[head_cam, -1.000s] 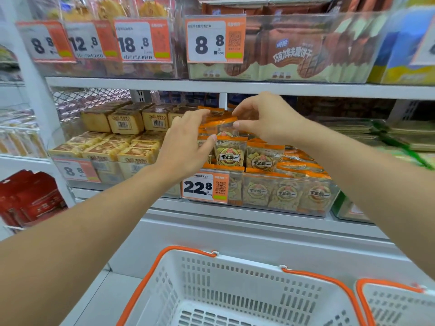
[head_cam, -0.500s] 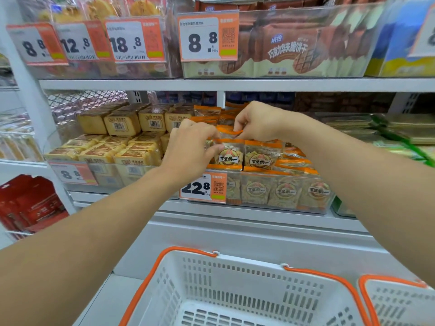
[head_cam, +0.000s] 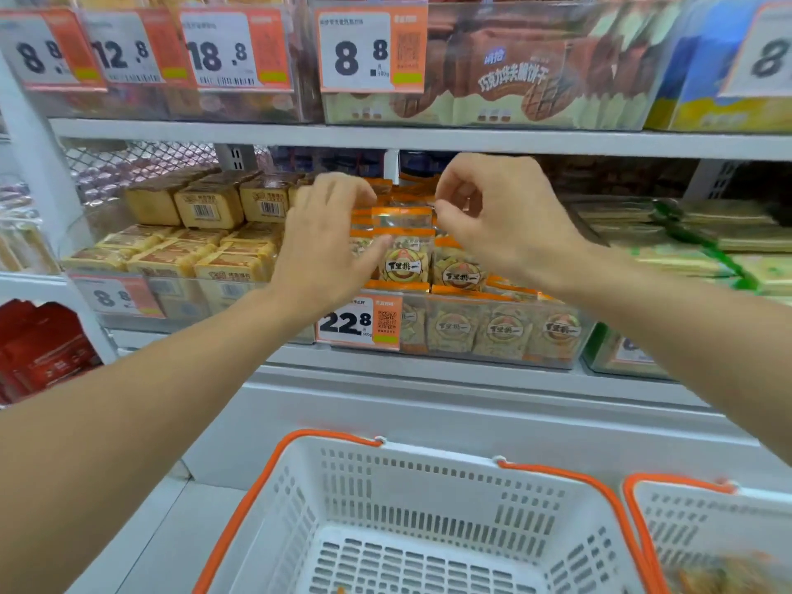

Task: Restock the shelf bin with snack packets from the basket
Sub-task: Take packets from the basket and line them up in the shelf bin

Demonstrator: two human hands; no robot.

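Observation:
A clear shelf bin (head_cam: 493,336) with a 22.8 price tag (head_cam: 359,323) holds several orange-topped snack packets. One snack packet (head_cam: 405,250) stands upright on top of the front row. My left hand (head_cam: 325,246) is beside it with loosely spread fingers, its thumb against the packet's left edge. My right hand (head_cam: 501,216) has its fingers curled and pinches the packet's top right corner between thumb and forefinger. Below stands the white basket (head_cam: 428,478) with an orange rim; no packets show in its visible part.
A second orange-rimmed basket (head_cam: 703,520) at the lower right holds some orange packets. Yellow cake packs (head_cam: 171,255) fill the bin to the left and green packs (head_cam: 707,250) lie to the right. The upper shelf edge (head_cam: 428,139) runs just above my hands.
My left hand has opened and spread beside the packet. My right hand has lifted slightly, still at the packet's top. The packet now stands upright between both hands.

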